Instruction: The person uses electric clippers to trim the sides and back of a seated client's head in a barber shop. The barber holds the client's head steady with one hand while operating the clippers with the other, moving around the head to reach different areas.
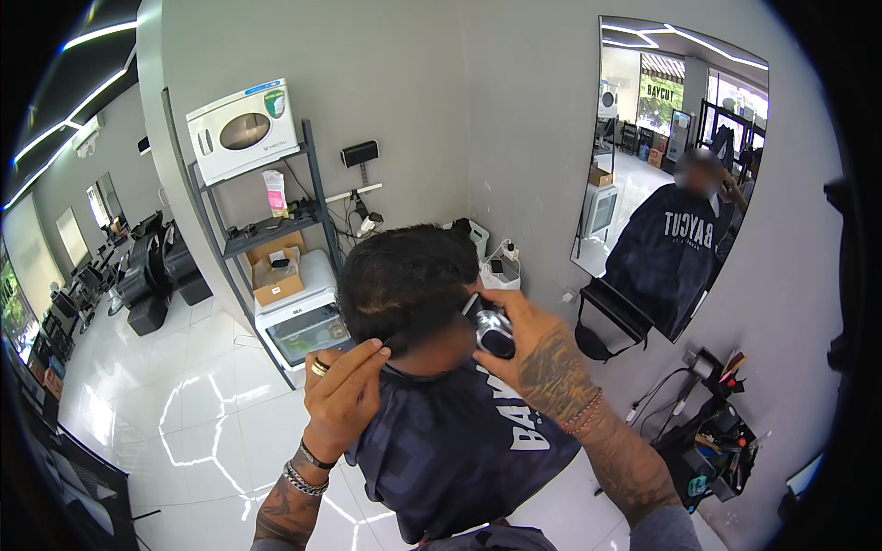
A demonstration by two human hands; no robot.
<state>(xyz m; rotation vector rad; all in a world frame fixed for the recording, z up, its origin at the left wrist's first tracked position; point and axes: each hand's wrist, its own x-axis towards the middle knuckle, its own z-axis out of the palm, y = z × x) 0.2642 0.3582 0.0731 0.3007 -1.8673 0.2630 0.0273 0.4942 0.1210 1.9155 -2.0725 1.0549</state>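
A person draped in a dark barber cape [448,454] sits before me, their short black hair [406,275] at the middle of the view. My right hand [534,337] grips a hair clipper [490,326] with a shiny silver and black body, held against the side of the head by the forehead. On the other side, my left hand [344,392] has its fingertips at the hair near the ear. A small dark thing, perhaps a comb, shows at those fingertips; most of it is hidden.
A metal shelf [272,234] bears a white towel warmer cabinet [241,131], with a glass-fronted white cabinet [306,337] below. At right hang a wall mirror [634,227] and a black tool holder [730,448] with cables. Black chairs [148,268] stand far left.
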